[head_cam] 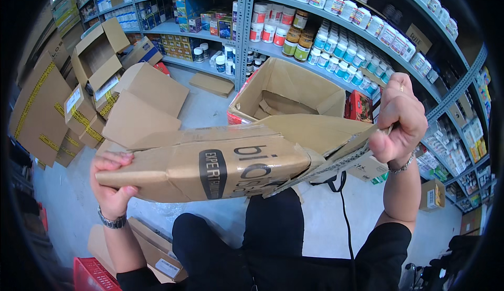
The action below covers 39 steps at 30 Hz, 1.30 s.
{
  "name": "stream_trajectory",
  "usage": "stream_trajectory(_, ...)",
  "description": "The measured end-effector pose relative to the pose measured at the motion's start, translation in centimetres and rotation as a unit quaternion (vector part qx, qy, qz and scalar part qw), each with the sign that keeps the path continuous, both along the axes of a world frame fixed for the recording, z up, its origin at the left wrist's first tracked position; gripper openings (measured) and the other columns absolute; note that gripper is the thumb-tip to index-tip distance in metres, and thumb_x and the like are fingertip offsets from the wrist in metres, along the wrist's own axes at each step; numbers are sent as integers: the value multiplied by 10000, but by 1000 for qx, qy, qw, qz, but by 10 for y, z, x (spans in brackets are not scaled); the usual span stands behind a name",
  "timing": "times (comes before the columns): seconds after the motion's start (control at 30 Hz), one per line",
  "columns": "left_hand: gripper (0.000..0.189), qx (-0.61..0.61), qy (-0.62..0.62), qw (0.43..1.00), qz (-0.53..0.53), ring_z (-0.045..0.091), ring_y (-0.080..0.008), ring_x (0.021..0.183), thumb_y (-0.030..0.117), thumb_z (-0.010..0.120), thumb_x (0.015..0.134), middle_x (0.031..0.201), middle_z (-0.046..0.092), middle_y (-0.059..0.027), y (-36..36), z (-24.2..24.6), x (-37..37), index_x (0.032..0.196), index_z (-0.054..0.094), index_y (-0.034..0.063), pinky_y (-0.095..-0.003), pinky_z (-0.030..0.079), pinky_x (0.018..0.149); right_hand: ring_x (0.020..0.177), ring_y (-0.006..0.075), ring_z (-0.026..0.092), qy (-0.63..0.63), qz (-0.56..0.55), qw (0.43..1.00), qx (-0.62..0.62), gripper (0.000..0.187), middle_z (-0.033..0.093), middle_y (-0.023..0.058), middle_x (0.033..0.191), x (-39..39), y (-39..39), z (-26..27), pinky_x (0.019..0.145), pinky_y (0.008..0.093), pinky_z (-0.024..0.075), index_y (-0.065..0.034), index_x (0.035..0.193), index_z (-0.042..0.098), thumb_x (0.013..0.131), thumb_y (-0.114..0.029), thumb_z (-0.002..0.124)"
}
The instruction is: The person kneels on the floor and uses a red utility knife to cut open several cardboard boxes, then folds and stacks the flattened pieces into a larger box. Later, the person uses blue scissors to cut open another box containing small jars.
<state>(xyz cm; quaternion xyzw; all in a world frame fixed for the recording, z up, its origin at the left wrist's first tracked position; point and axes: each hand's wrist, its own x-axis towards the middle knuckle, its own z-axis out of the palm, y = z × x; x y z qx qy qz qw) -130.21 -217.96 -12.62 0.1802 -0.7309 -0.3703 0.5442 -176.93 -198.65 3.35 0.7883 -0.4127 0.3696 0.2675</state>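
A partly flattened brown cardboard box (pixel 232 165) with black print and clear tape spans the view above my knees. My left hand (pixel 112 180) grips its left end, thumb below and fingers on top. At the right, my right hand (pixel 399 123) pinches a raised flap of the same box, whose torn, corrugated edge slants down towards the middle. Beyond the held box, a large cardboard box (pixel 303 82) with red on its outside stands open on the floor and has brown cardboard pieces inside.
Metal shelves (pixel 204 35) full of bottles and small boxes curve round the front and right. Cardboard boxes (pixel 96 54) and flat cardboard (pixel 37 109) with yellow tape are piled at the left. A red plastic basket (pixel 92 275) stands lower left. A black cable (pixel 346 220) hangs near my right knee.
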Motion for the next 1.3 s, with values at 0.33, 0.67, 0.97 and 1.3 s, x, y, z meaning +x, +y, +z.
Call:
stream_trajectory(0.33,621,-16,-16,1000,20,607,-224,1030,337,884,740,1058,625,-126,-12,51,-45,1107,481,41,-371,491,941,757,174,402,-223,40,974,0,417,491,8,693,-43,10,-24,731,325,330,-99,665,454,835,-435,633)
stream_trajectory(0.67,443,5,-7,998,63,588,-107,920,212,802,864,1026,620,-33,16,90,-88,1149,499,60,-270,482,843,1504,344,200,-74,-267,961,19,1454,162,276,1606,21,-19,-92,1211,448,212,50,1563,45,563,-547,915)
stream_trajectory(0.97,446,22,-7,998,63,582,-111,929,253,792,880,1035,612,-25,-8,71,-75,1156,498,62,-275,483,846,1342,283,485,-426,-82,833,343,1034,500,182,1447,-13,-11,-96,956,399,545,60,1531,256,710,-191,833)
stream_trajectory(1.3,499,0,12,998,62,551,-136,990,285,806,860,1068,557,-34,-40,32,-49,1159,474,64,-292,461,888,1224,164,568,-452,118,786,404,731,595,88,1327,-25,-12,-103,1053,342,458,25,1418,448,759,-21,761)
